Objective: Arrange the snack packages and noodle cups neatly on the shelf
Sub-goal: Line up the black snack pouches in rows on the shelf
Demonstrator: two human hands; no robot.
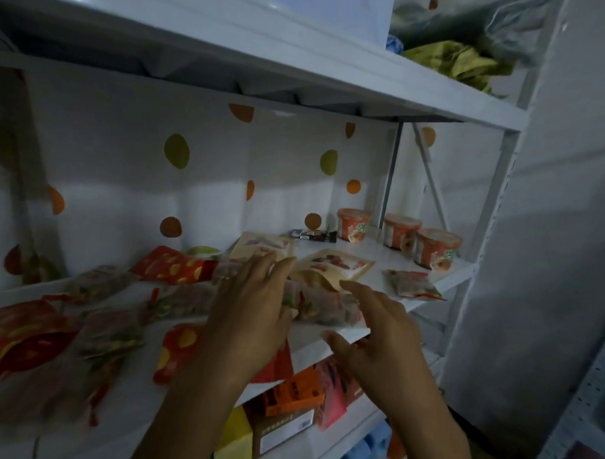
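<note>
Centrally, the left hand, fingers spread, lies over snack packages near the shelf front edge; the right hand, fingers apart, hovers beside them. Noodle cups stand at the right rear corner.

Left hand, right hand above snack packets, noodle cups behind

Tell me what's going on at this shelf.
A person is tidying snacks on a white shelf. The left hand lies spread, fingers straight, over clear packets in the middle. The right hand hovers open beside it, holding nothing. Two beige pouches lie just behind the hands, red packets are scattered to the left, and three noodle cups stand at the back right. The packets are not yet lined up.
</note>
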